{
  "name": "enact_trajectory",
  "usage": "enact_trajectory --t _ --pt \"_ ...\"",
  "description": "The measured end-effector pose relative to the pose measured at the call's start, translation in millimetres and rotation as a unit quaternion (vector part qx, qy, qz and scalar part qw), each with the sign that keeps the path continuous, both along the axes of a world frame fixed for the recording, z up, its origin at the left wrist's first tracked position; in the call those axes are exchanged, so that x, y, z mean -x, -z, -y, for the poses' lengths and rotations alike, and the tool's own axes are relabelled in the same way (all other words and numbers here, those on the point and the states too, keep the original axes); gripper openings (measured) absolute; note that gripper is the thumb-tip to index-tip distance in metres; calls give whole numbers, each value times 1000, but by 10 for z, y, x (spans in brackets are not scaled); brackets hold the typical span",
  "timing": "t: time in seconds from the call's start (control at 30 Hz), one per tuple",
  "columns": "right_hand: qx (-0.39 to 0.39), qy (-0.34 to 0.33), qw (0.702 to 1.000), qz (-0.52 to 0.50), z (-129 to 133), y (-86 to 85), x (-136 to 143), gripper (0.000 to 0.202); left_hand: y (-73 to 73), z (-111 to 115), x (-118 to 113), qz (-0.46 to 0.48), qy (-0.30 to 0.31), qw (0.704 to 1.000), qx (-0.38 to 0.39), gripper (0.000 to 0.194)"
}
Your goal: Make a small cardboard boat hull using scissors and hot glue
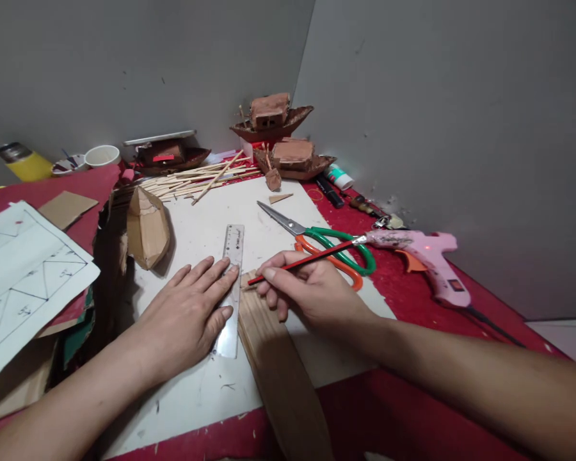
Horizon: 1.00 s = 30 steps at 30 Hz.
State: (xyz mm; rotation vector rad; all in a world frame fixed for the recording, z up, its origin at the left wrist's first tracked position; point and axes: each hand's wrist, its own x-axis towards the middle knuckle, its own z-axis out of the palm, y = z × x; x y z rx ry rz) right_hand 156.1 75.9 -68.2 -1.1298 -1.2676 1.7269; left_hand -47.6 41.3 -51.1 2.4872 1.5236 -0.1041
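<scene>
A person's right hand [312,288] grips a slim red-and-black pencil [300,262] between thumb and fingers, the shaft slanting down to the left and the remaining fingers curled beneath. The left hand [187,314] lies palm down, its fingers spread and reaching forward, fingertips and thumb resting on a smooth, shiny ruler [229,339]. Both forearms are bare and come in from the lower corners.

Between the hands, just right of the ruler, lies a long brown cardboard strip [278,371], faintly ridged along its length, running toward the near edge. The pencil's tip is at the strip's far end, beside the ruler; whether it touches is hard to tell.

Beneath them is a flat white sheet [187,397] on a red table [355,416]. Beyond the right hand lie scissors [294,228] with metal blades and green and orange looped handles, then a glossy pink glue gun [429,256] with an orange trigger. Farther left sits a hollow, pointed cardboard hull [146,230], near a loose heap of thin wooden sticks [187,182]. At the back, a rough-textured brown model boat [295,157] has a rounded roof.
</scene>
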Motion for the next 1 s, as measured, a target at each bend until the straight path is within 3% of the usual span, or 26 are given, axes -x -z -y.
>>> enact_trajectory --t 0.2,0.43,1.0 --pt "-20 59 998 -31 -15 89 -29 28 23 33 -10 20 1 1000 -16 67" --pt "-34 97 994 -44 -13 70 -36 25 4 9 -5 0 0 1000 -3 66" --pt "-45 51 997 25 70 52 -37 15 -22 18 2 -31 15 999 17 64"
